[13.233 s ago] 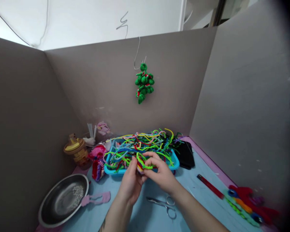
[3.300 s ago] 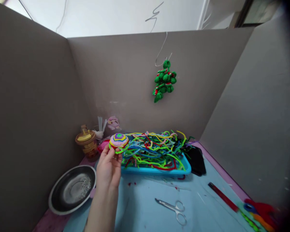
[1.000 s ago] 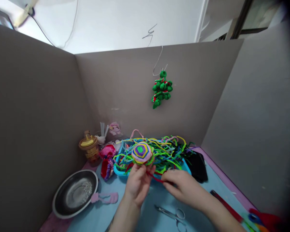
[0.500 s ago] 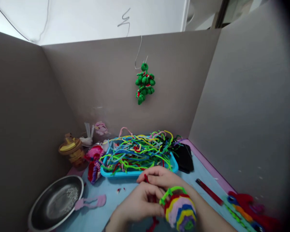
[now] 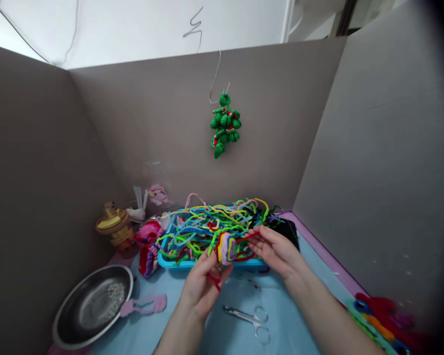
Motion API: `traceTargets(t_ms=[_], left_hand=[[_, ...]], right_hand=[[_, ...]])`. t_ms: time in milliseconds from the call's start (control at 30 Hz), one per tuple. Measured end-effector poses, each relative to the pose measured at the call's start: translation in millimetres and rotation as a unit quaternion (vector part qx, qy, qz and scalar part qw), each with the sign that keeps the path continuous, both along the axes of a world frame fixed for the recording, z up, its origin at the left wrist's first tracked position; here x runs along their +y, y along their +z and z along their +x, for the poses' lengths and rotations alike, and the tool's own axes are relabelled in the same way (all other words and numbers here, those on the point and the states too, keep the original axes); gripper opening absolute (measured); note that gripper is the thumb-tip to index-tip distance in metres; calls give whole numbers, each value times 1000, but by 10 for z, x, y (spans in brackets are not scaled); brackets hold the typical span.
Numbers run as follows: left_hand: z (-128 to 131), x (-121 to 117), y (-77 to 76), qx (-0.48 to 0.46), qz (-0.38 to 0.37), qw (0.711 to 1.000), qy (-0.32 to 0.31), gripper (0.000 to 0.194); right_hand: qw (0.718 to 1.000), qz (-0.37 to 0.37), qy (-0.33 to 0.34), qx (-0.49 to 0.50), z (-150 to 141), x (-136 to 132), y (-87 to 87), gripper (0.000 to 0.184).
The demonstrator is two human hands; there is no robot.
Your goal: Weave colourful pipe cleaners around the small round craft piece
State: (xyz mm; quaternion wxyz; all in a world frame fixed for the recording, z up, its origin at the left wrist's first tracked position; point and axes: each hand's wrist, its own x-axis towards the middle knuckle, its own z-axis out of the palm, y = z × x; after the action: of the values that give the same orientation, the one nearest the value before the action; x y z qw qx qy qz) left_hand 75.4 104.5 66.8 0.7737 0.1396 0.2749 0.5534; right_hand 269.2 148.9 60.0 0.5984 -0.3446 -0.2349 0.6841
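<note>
A small rainbow-striped pipe-cleaner piece (image 5: 226, 248), with red, yellow, pink and blue bands and a green strip at its edge, is held up in front of the tray. My left hand (image 5: 202, 286) closes its fingers on it from the left, and a red strand (image 5: 214, 281) hangs at that palm. Between thumb and fingertips, my right hand (image 5: 276, 250) pinches a red pipe cleaner (image 5: 248, 237) that runs towards the striped piece. Where it joins is hard to make out. Silver scissors (image 5: 246, 315) lie on the blue table covering below both hands.
Behind the hands, a blue tray (image 5: 177, 264) overflows with coloured pipe cleaners (image 5: 203, 222). A metal pan (image 5: 92, 308) sits left, a brown cup (image 5: 116, 229) behind it. Red figures (image 5: 385, 315) lie at right. A green ornament (image 5: 225, 125) hangs from the grey back panel (image 5: 163, 113).
Both hands have risen and moved apart, bringing the striped piece up and left in front of the tray. The scissors have come into view. The camera view has shifted slightly.
</note>
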Motion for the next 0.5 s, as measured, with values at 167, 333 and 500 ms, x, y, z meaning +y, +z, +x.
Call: traceTargets(t_ms=[167,333,500], left_hand=[[-14,-36,63,-12,-12,999,-30,17],[-17,-51,152,-44,-24,998,-41,18],[-3,-17,164,-28,-41,998,-35,31]], right_hand=[[987,80,-138,-24,316,47,139,7],[872,235,-422,-81,613,-94,489,5],[774,321,-498,-222,569,-273,625,3]])
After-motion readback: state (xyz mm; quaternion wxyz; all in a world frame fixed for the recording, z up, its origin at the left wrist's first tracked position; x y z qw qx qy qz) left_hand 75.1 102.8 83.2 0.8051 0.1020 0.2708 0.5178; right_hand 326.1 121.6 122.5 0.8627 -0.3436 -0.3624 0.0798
